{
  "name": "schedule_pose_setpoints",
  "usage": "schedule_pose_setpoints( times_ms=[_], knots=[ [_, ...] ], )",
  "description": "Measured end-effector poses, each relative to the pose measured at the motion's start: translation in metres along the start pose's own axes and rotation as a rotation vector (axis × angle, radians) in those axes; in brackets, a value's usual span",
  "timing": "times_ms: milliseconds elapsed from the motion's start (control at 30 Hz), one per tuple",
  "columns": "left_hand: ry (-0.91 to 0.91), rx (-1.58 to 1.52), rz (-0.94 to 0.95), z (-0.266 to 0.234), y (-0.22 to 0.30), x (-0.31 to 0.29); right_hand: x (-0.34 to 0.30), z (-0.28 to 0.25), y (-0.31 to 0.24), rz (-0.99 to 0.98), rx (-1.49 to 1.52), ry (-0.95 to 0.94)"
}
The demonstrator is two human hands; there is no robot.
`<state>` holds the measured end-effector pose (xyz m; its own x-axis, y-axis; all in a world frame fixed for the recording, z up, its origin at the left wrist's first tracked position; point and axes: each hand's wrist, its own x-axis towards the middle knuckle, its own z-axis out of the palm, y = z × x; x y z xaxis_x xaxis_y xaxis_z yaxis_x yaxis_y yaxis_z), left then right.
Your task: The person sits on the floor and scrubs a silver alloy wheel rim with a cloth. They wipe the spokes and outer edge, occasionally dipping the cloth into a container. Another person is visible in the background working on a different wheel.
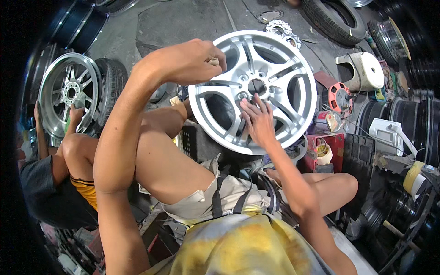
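Observation:
A silver alloy wheel rim (298,96) with paired spokes lies face up in front of my knees. My left hand (201,59) is raised over its upper left edge, wrist bent. Its fingers are closed on a small tan piece (214,61), mostly hidden in the grip, so I cannot make out its kind. On the rim's face, just below the centre hole, rests my right hand (259,121). Its fingers lie stretched out over the spokes and bolt holes, holding nothing.
At the left a co-worker handles another silver rim (59,128), a tyre (112,87) behind it. A white stool (362,71), a red-orange reel (340,98), a can (327,120) and a red box (337,149) crowd the right. A loose tyre (334,20) lies far right.

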<state>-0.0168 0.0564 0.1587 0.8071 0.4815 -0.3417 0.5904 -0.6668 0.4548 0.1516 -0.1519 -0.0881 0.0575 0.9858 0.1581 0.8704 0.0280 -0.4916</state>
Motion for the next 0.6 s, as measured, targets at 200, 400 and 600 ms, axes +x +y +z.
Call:
schedule_pose_setpoints(
  times_ms=[200,400,600],
  knots=[
    [-0.069,0.003,-0.036,-0.006,0.009,0.004,-0.013,0.007,0.001,0.053,-0.003,-0.001],
    [-0.034,0.023,-0.041,-0.005,-0.004,-0.006,-0.011,0.001,0.014,-0.055,-0.029,-0.070],
    [0.000,0.040,0.001,-0.003,-0.008,-0.002,0.001,-0.002,0.010,-0.058,-0.023,-0.076]
  ],
)
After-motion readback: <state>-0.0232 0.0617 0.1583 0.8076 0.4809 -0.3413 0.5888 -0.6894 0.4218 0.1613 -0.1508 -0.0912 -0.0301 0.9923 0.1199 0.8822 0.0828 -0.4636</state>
